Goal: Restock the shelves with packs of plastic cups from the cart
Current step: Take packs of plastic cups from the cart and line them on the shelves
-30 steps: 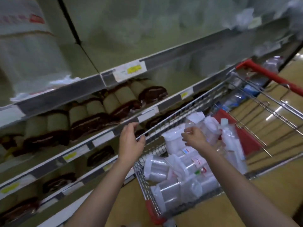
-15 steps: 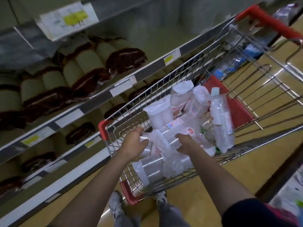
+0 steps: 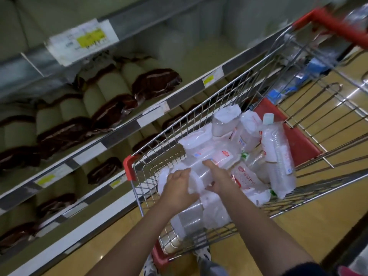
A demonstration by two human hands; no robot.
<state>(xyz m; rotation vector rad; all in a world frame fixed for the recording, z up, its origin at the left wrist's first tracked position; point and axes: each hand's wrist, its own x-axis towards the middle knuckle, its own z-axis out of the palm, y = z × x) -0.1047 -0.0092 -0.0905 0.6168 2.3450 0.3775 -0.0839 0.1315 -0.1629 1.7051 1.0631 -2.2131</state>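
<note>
A wire shopping cart (image 3: 223,100) with red corners stands beside the shelves (image 3: 119,128). It holds several clear packs of plastic cups (image 3: 277,156). Both my hands are inside the near end of the cart. My left hand (image 3: 179,188) grips the near end of one long clear pack (image 3: 201,172). My right hand (image 3: 220,178) clasps the same pack from the right side. Another pack (image 3: 191,220) lies underneath, against the cart's near wall.
The shelves on the left carry rows of pale rolls in dark brown wrappers (image 3: 111,108), with price labels (image 3: 83,40) on the rails. The cart's red handle (image 3: 334,24) is at the top right. My shoes (image 3: 203,253) show on the yellow floor below the cart.
My left hand left the cart's rim and went down into the basket. Both hands have closed on one pack at the near end. The view has tilted down toward the cart.
</note>
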